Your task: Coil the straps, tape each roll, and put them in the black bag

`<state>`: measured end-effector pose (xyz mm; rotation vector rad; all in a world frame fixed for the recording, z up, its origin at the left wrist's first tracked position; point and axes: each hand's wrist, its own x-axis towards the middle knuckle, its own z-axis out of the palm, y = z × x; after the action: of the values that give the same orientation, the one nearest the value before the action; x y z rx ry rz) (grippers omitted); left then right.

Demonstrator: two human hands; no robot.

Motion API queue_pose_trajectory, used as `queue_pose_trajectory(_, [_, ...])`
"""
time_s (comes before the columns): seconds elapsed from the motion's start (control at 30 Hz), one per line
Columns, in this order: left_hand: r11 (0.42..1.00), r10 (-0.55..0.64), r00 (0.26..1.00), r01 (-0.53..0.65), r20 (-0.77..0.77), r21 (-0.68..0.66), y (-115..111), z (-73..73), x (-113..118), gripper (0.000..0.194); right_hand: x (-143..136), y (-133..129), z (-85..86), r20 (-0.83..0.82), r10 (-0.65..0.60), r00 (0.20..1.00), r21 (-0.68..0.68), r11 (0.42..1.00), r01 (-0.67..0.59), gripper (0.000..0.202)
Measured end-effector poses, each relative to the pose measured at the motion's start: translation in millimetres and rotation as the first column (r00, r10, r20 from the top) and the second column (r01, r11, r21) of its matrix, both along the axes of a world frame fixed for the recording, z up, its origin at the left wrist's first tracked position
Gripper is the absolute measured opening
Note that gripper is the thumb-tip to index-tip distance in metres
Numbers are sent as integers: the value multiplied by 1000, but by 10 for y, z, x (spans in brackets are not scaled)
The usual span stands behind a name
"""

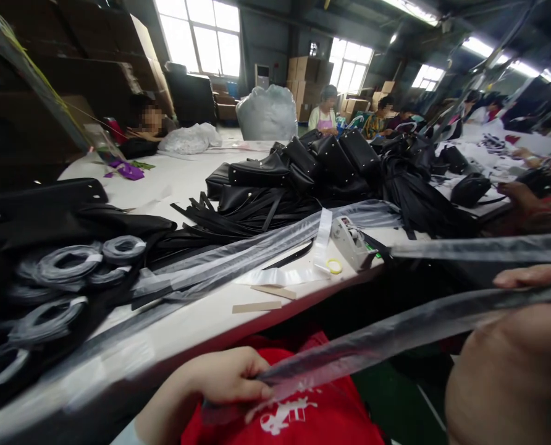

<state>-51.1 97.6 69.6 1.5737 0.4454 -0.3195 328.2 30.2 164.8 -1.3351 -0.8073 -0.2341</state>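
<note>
Near the bottom middle, my left hand (231, 380) pinches one end of a black strap in a clear plastic sleeve (377, 340), in front of a red garment with a white print. The sleeve runs up to the right, where my right hand (521, 315) is closed around it, partly cut off by the frame edge. Above that hand, another plastic-covered strip (479, 248) stretches to the right edge; what holds its far end is out of view. More sleeved straps (238, 256) lie along the white table (266, 312).
Black bags (303, 164) and loose black straps (252, 210) are piled mid-table. A label dispenser (354, 244) and yellow ring (334, 266) sit near the edge. Coiled, wrapped straps (69, 266) lie left. People sit around the table, with cartons (306, 80) behind.
</note>
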Motion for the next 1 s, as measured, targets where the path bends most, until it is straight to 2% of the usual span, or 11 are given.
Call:
queue_pose_trajectory(0.1, [1000,-13,999,13,33,-3,65,-72,110,45,99,-155,-284,-135,-71,988,202,974,98,24])
queue_pose_trajectory(0.2, [999,15,999,-16,32,29,147,-136,117,51,306,-275,-846,-370,90,925,-172,971,-164,27])
queue_pose_trajectory(0.23, [999,25,999,-26,25,35,175,-161,109,53,356,-321,-1041,-414,115,903,-389,875,-290,29])
queue_pose_trajectory(0.3, [998,51,999,-51,0,39,211,-215,108,56,344,-394,-1361,-465,194,864,-715,493,-496,32])
queue_pose_trajectory(0.37, [997,78,997,-77,-18,30,203,-273,157,56,137,-395,-1537,-506,323,800,-788,204,-581,35])
queue_pose_trajectory(0.5, [1000,-1,1000,1,27,-8,72,-407,425,48,-686,-165,-1530,-350,698,624,-737,206,-644,37])
queue_pose_trajectory(0.57, [995,-30,996,22,80,100,2,-468,566,33,-1074,-42,-1485,-338,860,383,-757,-7,-653,34])
queue_pose_trajectory(0.67, [974,-63,990,34,125,223,-25,-529,605,22,-1340,42,-1492,-476,874,101,-769,-357,-530,34])
queue_pose_trajectory(0.73, [981,-74,991,53,110,185,23,-571,464,24,-1292,52,-1543,-494,864,101,-785,-393,-479,37])
queue_pose_trajectory(0.87, [992,-35,999,33,-11,-118,174,-729,-44,33,-980,29,-1652,-453,861,229,-818,-299,-492,44])
queue_pose_trajectory(1.0, [915,-47,991,-7,-124,-404,226,-941,-403,45,-781,-23,-1675,-450,835,317,-827,-256,-501,48])
